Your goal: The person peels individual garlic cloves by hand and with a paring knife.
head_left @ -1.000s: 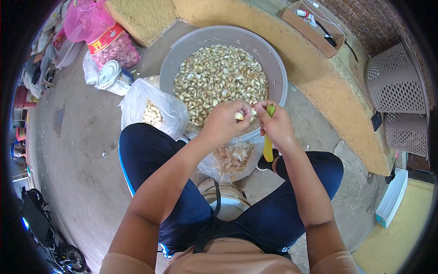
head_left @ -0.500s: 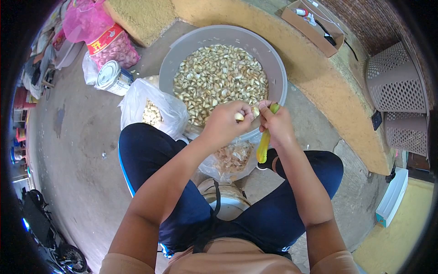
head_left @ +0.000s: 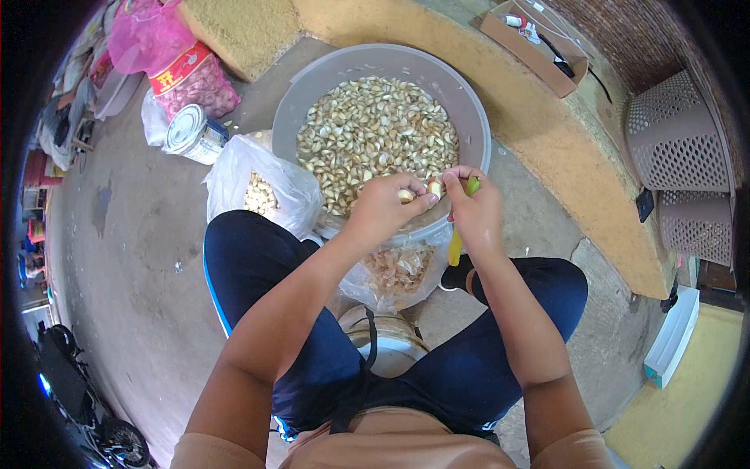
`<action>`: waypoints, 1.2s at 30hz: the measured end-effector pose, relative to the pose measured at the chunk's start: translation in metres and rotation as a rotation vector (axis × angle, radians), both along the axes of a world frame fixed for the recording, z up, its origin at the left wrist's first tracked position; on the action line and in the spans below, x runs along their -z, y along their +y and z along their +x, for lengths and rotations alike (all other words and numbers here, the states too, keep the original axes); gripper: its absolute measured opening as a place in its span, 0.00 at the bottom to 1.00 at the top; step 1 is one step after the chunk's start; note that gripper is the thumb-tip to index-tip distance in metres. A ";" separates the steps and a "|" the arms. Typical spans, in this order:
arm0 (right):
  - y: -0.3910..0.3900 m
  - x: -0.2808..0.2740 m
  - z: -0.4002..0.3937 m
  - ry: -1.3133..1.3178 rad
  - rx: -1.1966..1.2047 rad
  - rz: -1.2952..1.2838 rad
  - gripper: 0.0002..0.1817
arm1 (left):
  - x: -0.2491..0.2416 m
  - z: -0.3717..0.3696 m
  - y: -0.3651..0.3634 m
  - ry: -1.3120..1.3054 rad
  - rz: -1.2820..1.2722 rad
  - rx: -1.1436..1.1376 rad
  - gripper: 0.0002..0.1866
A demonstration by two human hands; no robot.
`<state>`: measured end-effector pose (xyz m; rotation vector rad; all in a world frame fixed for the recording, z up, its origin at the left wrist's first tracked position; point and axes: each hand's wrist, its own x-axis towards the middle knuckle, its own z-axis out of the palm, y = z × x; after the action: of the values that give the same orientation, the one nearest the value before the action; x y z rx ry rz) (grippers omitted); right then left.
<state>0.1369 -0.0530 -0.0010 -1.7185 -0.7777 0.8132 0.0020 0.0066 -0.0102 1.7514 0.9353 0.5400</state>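
Bare forearms, tan short-sleeved top, dark navy trousers with a blue side stripe

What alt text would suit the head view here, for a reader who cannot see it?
A seated person's left hand pinches a garlic clove while the right hand grips a yellow-green handled knife, both over the near rim of a grey basin of cloves. A clear bag of peels sits below the hands.

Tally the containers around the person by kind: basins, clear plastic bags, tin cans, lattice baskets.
Grey basin: 1
Clear plastic bags: 2, one of peeled cloves, one of skins
Tin can: 1
Lattice baskets: 2, upper, lower
Total: 6
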 end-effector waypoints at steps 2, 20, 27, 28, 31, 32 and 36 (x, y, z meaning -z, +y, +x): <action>0.000 0.000 0.000 -0.006 0.011 -0.015 0.09 | -0.001 0.000 -0.001 -0.002 -0.004 0.002 0.09; -0.003 -0.011 0.008 0.292 -0.363 -0.141 0.15 | -0.004 -0.004 0.003 -0.083 -0.147 0.009 0.09; -0.004 -0.004 0.004 0.430 -0.385 -0.113 0.13 | -0.008 -0.004 0.005 -0.060 -0.130 0.021 0.09; -0.004 -0.005 0.003 0.487 -0.373 -0.111 0.13 | -0.008 -0.004 0.006 -0.054 -0.120 0.025 0.09; -0.005 -0.007 -0.001 0.623 -0.330 -0.103 0.13 | -0.002 -0.004 0.007 -0.098 -0.002 0.033 0.08; -0.005 -0.007 -0.002 0.648 -0.312 -0.101 0.13 | -0.002 -0.004 0.008 -0.081 0.017 0.039 0.08; -0.005 -0.005 -0.004 0.708 -0.282 -0.075 0.13 | -0.004 -0.007 0.013 -0.041 0.159 0.054 0.07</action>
<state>0.1325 -0.0578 0.0041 -1.2507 -0.4989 1.5469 -0.0046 0.0193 -0.0057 1.8952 0.8328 0.6268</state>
